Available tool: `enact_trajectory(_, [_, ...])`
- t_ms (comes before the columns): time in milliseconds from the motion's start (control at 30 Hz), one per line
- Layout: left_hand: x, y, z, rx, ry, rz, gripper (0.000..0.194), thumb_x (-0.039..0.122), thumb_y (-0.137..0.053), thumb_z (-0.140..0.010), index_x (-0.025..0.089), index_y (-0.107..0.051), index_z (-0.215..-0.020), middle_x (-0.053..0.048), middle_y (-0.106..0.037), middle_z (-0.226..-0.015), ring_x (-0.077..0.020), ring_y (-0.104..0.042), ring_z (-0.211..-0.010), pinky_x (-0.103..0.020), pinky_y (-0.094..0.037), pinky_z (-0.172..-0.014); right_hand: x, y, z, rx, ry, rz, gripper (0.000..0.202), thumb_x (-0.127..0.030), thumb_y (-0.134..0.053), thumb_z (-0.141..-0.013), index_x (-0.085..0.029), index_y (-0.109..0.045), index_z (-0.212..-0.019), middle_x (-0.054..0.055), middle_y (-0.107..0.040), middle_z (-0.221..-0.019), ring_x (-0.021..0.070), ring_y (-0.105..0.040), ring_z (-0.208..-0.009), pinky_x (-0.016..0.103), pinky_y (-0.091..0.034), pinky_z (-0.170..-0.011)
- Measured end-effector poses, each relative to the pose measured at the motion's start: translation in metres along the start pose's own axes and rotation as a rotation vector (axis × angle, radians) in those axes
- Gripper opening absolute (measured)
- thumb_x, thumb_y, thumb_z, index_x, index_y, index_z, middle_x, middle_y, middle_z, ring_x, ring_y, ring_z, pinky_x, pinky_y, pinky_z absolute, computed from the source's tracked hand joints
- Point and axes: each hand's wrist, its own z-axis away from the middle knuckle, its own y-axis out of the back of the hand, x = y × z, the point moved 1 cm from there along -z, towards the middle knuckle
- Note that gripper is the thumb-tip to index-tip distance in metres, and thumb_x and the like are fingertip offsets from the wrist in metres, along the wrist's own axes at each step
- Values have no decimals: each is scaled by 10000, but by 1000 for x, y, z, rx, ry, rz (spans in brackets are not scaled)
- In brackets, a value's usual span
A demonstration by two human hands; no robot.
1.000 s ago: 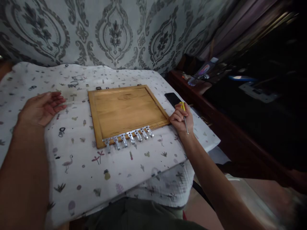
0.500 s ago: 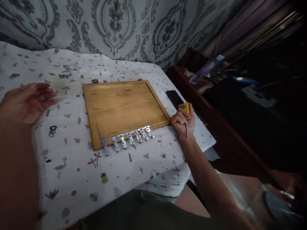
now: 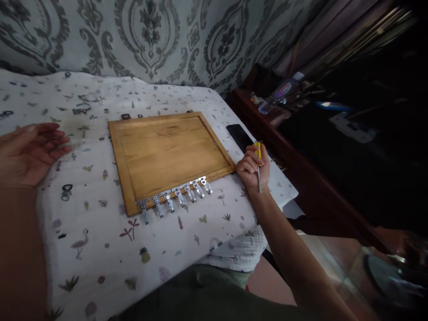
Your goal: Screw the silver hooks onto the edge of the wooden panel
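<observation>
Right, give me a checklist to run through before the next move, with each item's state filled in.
1. Screwdriver in hand: ok, the right hand grips its yellow handle.
2. Screwdriver tip aimed at the hook strip: not ok, the shaft points back over the right wrist.
3. Left hand free: ok, it is open, left of the board, with nothing visible in it.
4. Wooden board on the patterned cloth: ok, lying panel-up.
5. Hook strip fastened tight: cannot tell; it lies along the near edge, but tightness doesn't show.
6. Phone off the board: ok, it lies apart, to the board's right.
</observation>
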Motion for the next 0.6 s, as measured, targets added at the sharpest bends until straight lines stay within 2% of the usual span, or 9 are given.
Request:
enact_trajectory(100, [4, -6, 5, -30, 6, 129, 222, 174, -513, -924, 122, -727, -890, -15, -719, -800, -125, -671, -765, -241, -608, -645, 0, -3, 1, -4, 9, 20, 190, -331, -708, -905, -241, -569, -812, -155, -311, -460, 66, -45, -371, 200, -128, -351])
enact_trajectory(233, [17, -21, 12, 41, 36, 176, 331, 117, -416, -947, 105, -721, -821, -33, -707, -755, -125, -666, -674, -236, -594, -573, -1, -9, 3, -8, 9, 24, 192, -322, -708, -908, -240, -557, -822, -155, -293, -472, 63, -22, -390, 170, -139, -359])
enact_trajectory(333, [29, -30, 15, 101, 77, 270, 433, 172, -328, -998, 115, -713, -810, -45, -700, -729, -141, -674, -648, -250, -587, -542, -4, -19, 4, -28, -2, -6, 195, -300, -700, -919, -236, -550, -813, -154, -275, -470, 59, -12, -396, 148, -150, -365])
enact_trajectory(433, [36, -29, 14, 114, 84, 337, 333, 245, -434, -976, 137, -711, -826, -33, -700, -718, -132, -670, -655, -235, -588, -574, -6, -29, 5, -55, -29, -47, 169, -280, -621, -973, -239, -558, -822, -138, -280, -472, 71, -21, -405, 152, -163, -369])
enact_trajectory(533, [34, -23, 10, 87, 48, 273, 186, 284, -602, -886, 147, -723, -852, -36, -712, -744, -133, -672, -684, -225, -589, -605, -5, -34, 5, 37, -77, 18, 245, -354, -586, -987, -237, -552, -774, -115, -279, -480, 80, -24, -423, 159, -178, -361])
enact_trajectory(600, [28, -21, 7, 72, 27, 209, 174, 324, -678, -831, 157, -726, -844, -31, -706, -747, -133, -668, -683, -232, -592, -618, -2, -42, 7, 19, -130, 109, 280, -435, -595, -964, -232, -576, -771, -104, -296, -491, 69, -32, -417, 174, -158, -347])
